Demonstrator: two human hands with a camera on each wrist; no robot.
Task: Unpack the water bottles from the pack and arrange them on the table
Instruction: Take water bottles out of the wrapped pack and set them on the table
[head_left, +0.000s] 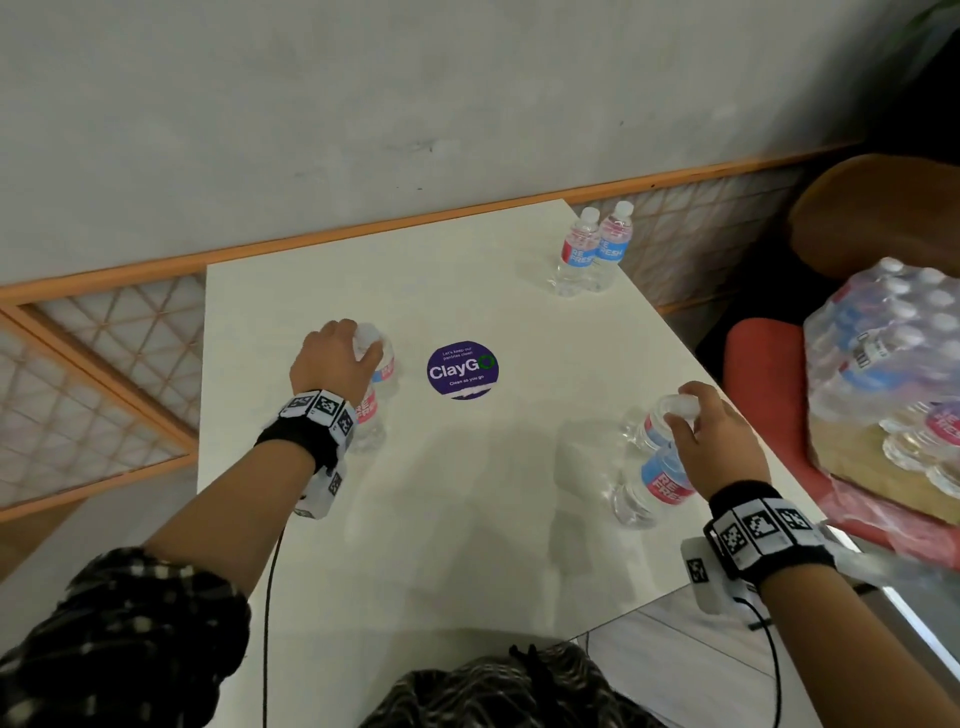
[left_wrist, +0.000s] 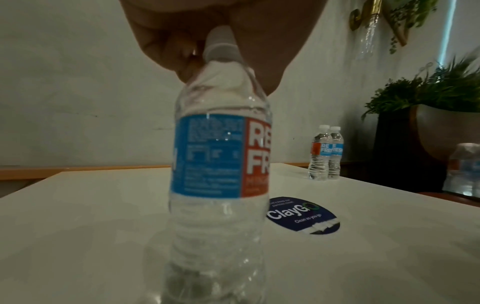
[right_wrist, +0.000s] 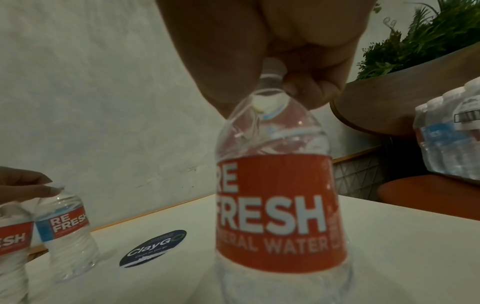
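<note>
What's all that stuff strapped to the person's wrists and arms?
Both hands, left and right, are bare. Each wrist wears a black band ringed with white blocks printed with black square codes. A thin black cable hangs from each. The left arm has a dark checked sleeve pushed up.

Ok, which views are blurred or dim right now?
Head view: sharp at the table, but the pack at the right edge smears. Left wrist view: dim, with the held bottle soft. Right wrist view: dim, its bottle blurred.
</note>
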